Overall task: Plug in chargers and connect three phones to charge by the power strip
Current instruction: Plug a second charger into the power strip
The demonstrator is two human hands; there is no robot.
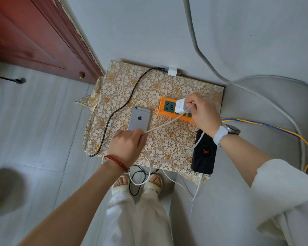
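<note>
At centre right, a white charger is gripped by the right hand on the orange power strip, whose long axis runs left-right. Its white cable is pinched by the left hand, lower left, beside a face-down silver phone.

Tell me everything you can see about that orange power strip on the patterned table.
The power strip is a flat block with a bright orange casing, plastic by the look of it, and dark green socket faces. It lies on the flower-patterned table top, right of the silver phone and apart from it. Its leftmost socket is free. A white charger sits on the next one, gripped by the right hand, which hides the strip's far end. The charger's white cable crosses its front edge.
</note>
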